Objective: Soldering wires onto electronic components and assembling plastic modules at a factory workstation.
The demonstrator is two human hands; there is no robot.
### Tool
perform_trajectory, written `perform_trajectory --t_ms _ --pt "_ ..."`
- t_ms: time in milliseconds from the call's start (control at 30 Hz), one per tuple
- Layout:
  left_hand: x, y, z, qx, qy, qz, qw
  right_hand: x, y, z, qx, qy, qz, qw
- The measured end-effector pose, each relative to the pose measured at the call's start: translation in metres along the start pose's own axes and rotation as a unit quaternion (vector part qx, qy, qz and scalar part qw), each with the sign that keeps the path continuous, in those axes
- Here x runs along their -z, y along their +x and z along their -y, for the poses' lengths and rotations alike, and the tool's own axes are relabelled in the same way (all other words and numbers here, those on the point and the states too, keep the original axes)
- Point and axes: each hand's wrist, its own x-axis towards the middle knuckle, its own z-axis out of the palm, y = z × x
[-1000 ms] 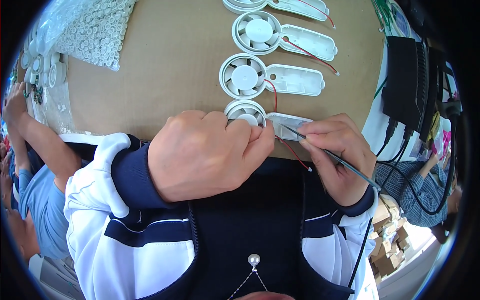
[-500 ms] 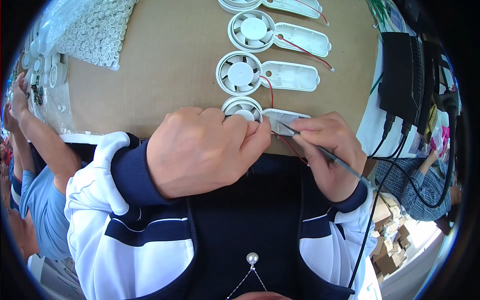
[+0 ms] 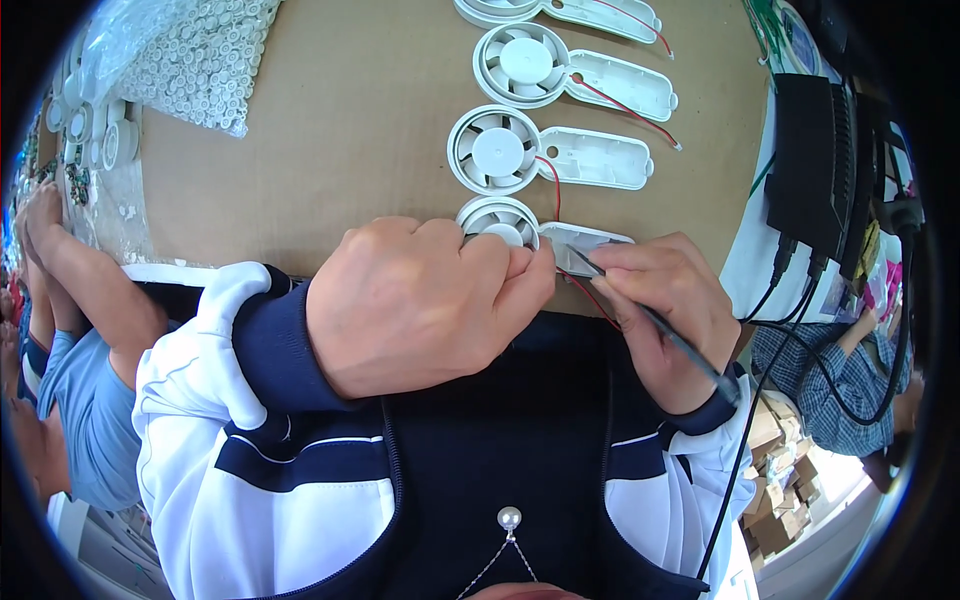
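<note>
As before, left hand (image 3: 420, 300) grips fan housing (image 3: 500, 220) | right hand (image 3: 665, 310) grips soldering iron (image 3: 650, 320) unmoved

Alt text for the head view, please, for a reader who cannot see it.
Seen from above, the left hand pins a small white fan unit at the near edge of a brown work surface while the right hand holds a thin corded tool to its handle. Three more white fan units lie in a row beyond.

Brown cardboard-covered bench (image 3: 330, 150), row of white fan housings (image 3: 545, 160), bag of small white parts (image 3: 195, 60)
</note>
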Motion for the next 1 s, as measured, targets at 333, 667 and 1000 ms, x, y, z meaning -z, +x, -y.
perform_trajectory --t_ms 333,667,1000 --pt "0.014 -0.001 0.006 0.019 -0.061 0.038 0.997 0.022 0.008 -0.008 -0.042 0.194 -0.111 0.974" --pt "0.003 0.022 0.055 0.119 -0.958 -0.099 0.240 0.045 0.047 -0.008 -0.010 0.244 -0.178 0.953" --pt "0.033 0.047 0.047 0.315 -0.916 -0.121 0.219 0.022 0.077 -0.006 0.066 0.232 -0.062 0.969"
